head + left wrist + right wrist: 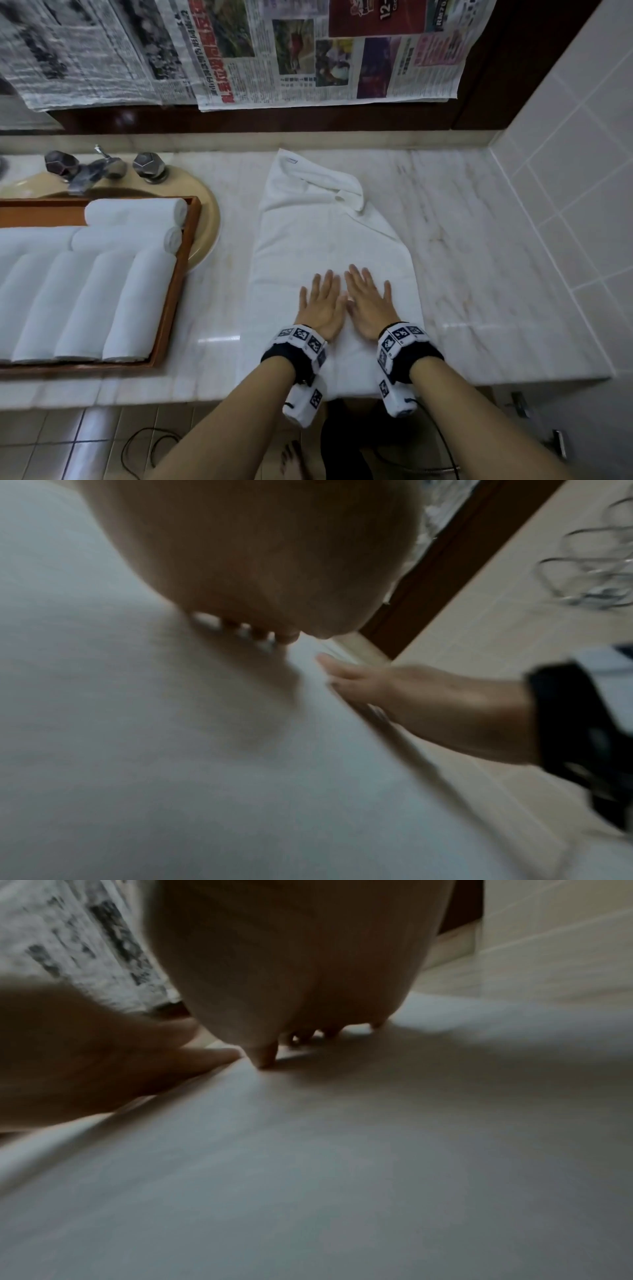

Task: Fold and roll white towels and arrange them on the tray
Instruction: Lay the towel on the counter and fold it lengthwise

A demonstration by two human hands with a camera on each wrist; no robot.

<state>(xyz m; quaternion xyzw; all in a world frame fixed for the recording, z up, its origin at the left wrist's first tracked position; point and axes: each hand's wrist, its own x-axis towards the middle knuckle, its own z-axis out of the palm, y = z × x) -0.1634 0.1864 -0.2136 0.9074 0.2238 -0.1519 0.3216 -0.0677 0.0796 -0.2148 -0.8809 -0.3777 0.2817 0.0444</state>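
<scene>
A white towel [329, 240] lies lengthwise on the marble counter, its far right corner folded over. My left hand [322, 301] and right hand [368, 301] lie flat side by side on its near half, fingers straight and spread, palms pressing down. The left wrist view shows my left hand [260, 561] on the towel [171, 750] with the right hand [411, 696] beside it. In the right wrist view my right hand [301, 961] presses the towel [342, 1150], the left hand [85, 1047] alongside. A wooden tray [174, 291] at the left holds several rolled white towels [133, 305].
The tray sits over a beige sink [205, 219] with chrome taps [102, 168] behind it. Newspapers [308, 51] hang on the dark back wall. A tiled wall [565, 205] bounds the counter on the right. Bare marble [462, 257] lies right of the towel.
</scene>
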